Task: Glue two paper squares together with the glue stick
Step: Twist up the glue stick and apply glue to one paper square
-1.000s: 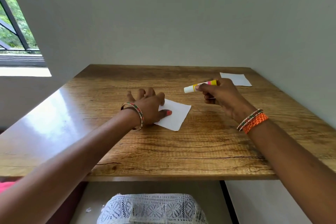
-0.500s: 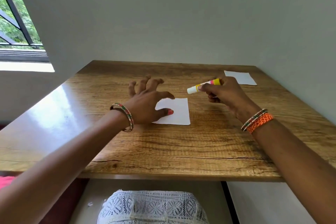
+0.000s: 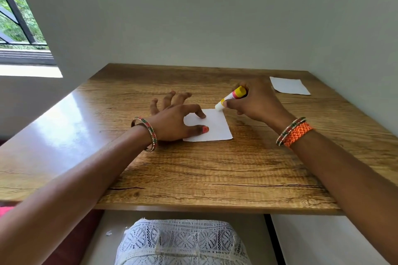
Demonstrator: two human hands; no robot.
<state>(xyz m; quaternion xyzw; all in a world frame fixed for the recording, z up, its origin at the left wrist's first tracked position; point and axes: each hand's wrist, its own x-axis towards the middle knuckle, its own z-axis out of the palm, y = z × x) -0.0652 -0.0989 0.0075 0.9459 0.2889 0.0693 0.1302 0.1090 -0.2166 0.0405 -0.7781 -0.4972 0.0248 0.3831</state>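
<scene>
A white paper square (image 3: 217, 127) lies in the middle of the wooden table (image 3: 193, 168). My left hand (image 3: 174, 120) presses it down with thumb and index fingertip; the other fingers are spread and lifted. My right hand (image 3: 256, 101) grips a glue stick (image 3: 231, 97) with a yellow and pink body, tilted down to the left. Its white tip touches the far right corner of that square. A second white paper square (image 3: 289, 85) lies flat at the far right of the table, apart from both hands.
Pale walls close the table in at the back and the right. A window (image 3: 17, 19) is at the far left. White lace cloth (image 3: 181, 243) shows below the table's near edge.
The paper square has been turned to lie straighter. My right hand has tipped the glue stick downward and brought its tip onto the square's far corner. My left index finger came down on the paper.
</scene>
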